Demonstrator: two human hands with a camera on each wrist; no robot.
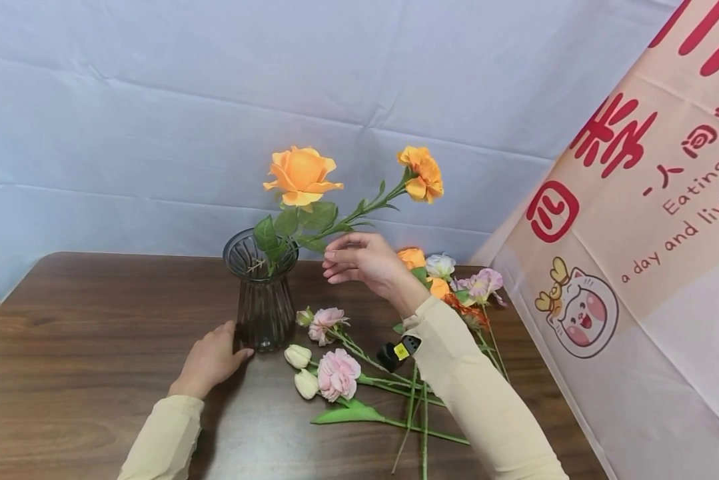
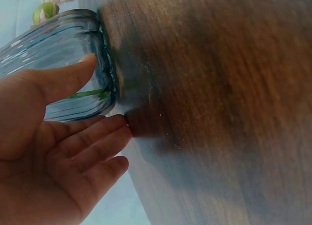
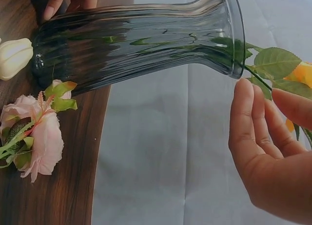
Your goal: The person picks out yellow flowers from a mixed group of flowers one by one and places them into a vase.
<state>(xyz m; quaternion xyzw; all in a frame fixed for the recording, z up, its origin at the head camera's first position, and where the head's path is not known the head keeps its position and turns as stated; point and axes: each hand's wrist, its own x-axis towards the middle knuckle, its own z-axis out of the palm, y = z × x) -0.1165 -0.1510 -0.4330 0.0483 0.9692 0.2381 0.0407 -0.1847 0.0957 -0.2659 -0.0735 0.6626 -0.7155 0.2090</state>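
A grey ribbed glass vase [image 1: 266, 307] stands upright on the table, holding an orange rose [image 1: 302, 175] and an orange carnation [image 1: 422, 175] that leans right. Low on its left side is my left hand [image 1: 210, 360], thumb by the front of the base. The left wrist view shows that thumb [image 2: 73, 78] across the glass, with loosely extended fingers beside it. My right hand [image 1: 368, 263] is just right of the rim, below the carnation stem. In the right wrist view its fingers [image 3: 243, 115] are extended near the rose leaves [image 3: 275, 64], with no stem visibly pinched.
Pink flowers [image 1: 338, 375] and white tulips [image 1: 306, 385] lie on the table [image 1: 95, 347], right of the vase. More orange, white and purple flowers [image 1: 482, 283] lie beyond my right forearm. A pale cloth [image 1: 155, 133] hangs behind; a printed banner [image 1: 653, 200] hangs at right.
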